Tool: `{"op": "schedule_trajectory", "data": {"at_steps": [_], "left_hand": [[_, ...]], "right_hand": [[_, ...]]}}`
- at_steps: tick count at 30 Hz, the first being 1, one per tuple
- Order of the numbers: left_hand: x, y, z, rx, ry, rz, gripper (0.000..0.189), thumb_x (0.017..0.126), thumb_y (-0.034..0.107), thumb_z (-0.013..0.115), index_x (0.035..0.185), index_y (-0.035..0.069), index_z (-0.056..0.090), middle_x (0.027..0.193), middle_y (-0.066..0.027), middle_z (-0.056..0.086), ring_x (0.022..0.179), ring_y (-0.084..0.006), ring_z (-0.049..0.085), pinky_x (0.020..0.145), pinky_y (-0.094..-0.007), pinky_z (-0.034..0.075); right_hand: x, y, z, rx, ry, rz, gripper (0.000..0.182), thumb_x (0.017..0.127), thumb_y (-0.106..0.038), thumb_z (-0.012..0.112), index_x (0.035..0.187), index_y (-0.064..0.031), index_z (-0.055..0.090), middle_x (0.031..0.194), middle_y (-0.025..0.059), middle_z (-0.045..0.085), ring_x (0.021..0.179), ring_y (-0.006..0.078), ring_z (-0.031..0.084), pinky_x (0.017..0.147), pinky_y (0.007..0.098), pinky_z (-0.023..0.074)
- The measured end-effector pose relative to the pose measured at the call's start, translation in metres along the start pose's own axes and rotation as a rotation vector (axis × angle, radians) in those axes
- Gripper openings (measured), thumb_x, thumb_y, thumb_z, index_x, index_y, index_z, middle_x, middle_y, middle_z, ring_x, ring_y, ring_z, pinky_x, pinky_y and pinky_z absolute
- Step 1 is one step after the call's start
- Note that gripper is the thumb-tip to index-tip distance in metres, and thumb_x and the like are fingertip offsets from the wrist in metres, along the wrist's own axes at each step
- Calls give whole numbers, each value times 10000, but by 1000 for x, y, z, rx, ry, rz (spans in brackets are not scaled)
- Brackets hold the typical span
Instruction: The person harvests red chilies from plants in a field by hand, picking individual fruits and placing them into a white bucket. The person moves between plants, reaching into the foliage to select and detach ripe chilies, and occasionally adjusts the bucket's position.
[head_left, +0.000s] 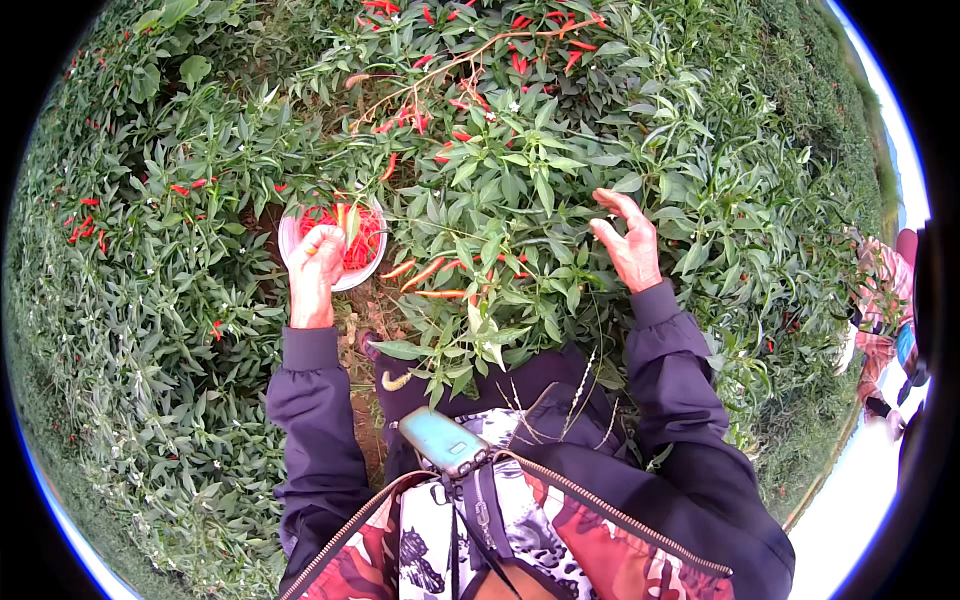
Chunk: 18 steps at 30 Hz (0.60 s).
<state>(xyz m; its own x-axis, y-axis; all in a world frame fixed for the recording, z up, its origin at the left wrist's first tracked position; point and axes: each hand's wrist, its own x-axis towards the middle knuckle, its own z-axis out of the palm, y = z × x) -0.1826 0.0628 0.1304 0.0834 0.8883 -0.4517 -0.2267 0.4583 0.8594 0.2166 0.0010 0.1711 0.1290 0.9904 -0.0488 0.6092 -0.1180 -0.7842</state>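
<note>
My left hand (318, 259) is over the near left part of a white bucket (286, 238), its fingers curled; an orange-red chili and a leaf show just beyond the fingertips. Whether the fingers grip them is unclear. Red chili peppers (364, 244) fill much of the bucket. To the right, my right hand (630, 238) hovers by the leaves of a chili plant (517, 176), thumb and fingers apart, with nothing seen between them. Between the hands, several orange-red chilies (424, 274) hang low on the plant.
Dense chili plants (202, 300) stand on both sides, some with red fruit. A dry brown branch (450, 67) lies across the foliage ahead. Bare soil (367, 412) shows below the bucket. A phone-like device (444, 441) hangs at my chest. Another person (885, 322) is at the far right.
</note>
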Motion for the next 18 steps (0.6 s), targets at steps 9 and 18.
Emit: {"op": "schedule_trajectory", "data": {"at_steps": [9, 18], "left_hand": [[9, 9, 24, 493, 164, 447, 359, 837, -7, 558, 1190, -35, 499, 1106, -156, 583, 1001, -205, 584, 874, -298, 467], [-18, -90, 156, 881, -313, 366, 135, 755, 32, 589, 871, -26, 625, 836, -207, 601, 815, -366, 587, 734, -403, 461]], "right_hand": [[-27, -24, 61, -646, -320, -282, 378, 662, 49, 543, 1032, -21, 569, 854, 140, 567, 768, 335, 591, 621, 408, 475], [-20, 13, 82, -798, -259, -362, 92, 699, -82, 596, 790, -90, 583, 770, 99, 567, 659, 273, 614, 547, 384, 483]]}}
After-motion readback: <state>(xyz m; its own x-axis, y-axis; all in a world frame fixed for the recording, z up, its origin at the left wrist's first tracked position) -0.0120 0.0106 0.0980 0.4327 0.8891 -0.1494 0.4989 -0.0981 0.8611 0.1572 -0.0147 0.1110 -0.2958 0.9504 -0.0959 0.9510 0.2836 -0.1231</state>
